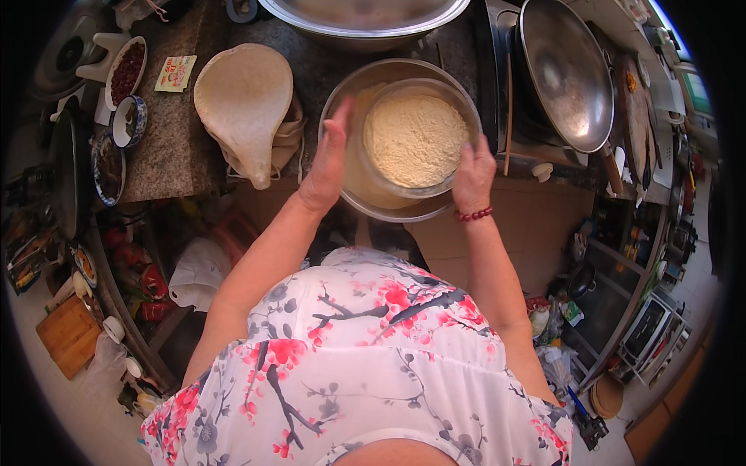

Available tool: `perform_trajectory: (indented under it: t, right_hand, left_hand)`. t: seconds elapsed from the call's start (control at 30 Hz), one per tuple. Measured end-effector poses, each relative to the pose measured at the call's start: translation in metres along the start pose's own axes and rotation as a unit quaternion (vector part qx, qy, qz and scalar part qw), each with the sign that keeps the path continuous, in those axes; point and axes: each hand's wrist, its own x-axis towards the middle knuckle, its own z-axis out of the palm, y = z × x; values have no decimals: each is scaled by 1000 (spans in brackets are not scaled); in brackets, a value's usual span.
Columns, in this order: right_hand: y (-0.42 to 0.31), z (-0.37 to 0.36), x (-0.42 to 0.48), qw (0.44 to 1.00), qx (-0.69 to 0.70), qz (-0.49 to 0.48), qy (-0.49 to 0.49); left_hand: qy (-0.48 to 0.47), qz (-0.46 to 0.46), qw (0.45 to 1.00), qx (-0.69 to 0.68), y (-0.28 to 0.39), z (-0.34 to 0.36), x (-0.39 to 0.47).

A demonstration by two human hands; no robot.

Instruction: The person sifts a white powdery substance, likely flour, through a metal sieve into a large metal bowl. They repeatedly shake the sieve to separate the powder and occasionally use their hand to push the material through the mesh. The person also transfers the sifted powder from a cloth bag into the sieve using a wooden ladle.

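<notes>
A round sieve (417,140) filled with pale yellow flour (415,143) is above a wide stainless steel basin (373,208). Finer flour coats the inside of the basin around it. My right hand (475,175), with a red bead bracelet at its wrist, grips the sieve's right rim. On the other side, my left hand (327,160) is upright and holds nothing. Its palm faces the sieve, a little apart from it, and its fingertips are blurred. To the left, an upturned gourd ladle (245,93) lies on a cloth bag (288,137).
A large metal basin (373,29) stands behind, at the counter's back. On the right a wok (568,76) leans over the stove. Farther left are a dish of red beans (127,70), a yellow packet (175,73) and a blue-and-white bowl (128,121). A chopstick (508,116) lies by the stove.
</notes>
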Motion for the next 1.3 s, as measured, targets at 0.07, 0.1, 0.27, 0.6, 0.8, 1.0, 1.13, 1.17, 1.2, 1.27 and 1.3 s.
perform_trajectory:
  t: [0.07, 0.1, 0.27, 0.6, 0.8, 1.0, 1.13, 1.17, 1.2, 1.27, 1.3]
  right_hand:
    - [-4, 3, -8, 998, -37, -46, -31]
    - [0, -1, -6, 998, -38, -44, -40]
    - [3, 2, -2, 999, -14, -44, -7]
    - [7, -4, 5, 998, -9, -64, -5]
    - [7, 5, 1, 995, -25, -97, -9]
    - [2, 6, -1, 998, -41, -53, -8]
    - [4, -5, 11, 996, 84, -4, -6]
    - [4, -1, 7, 999, 42, -21, -7]
    - [2, 6, -1, 999, 1, -37, -6]
    - [4, 6, -4, 998, -23, -59, -18]
    - [5, 2, -1, 999, 16, -40, -13]
  left_hand:
    - [-43, -21, 998, -30, -6, -2, 0]
    - [-25, -14, 999, -14, -3, -2, 0]
    - [0, 3, 1000, 15, -5, -1, 2]
    - [-12, 4, 1000, 4, -3, -1, 6]
    - [-19, -7, 1000, -8, -5, -2, 6]
    - [-17, -7, 1000, -1, -3, 0, 7]
    - [10, -1, 1000, -5, 2, 0, 3]
    - [-3, -6, 1000, -13, -6, -1, 3]
    - [-18, -12, 1000, -20, -9, -1, 5]
    - [-10, -7, 1000, -3, -9, -5, 4]
    - [-3, -3, 1000, 5, -9, -6, 3]
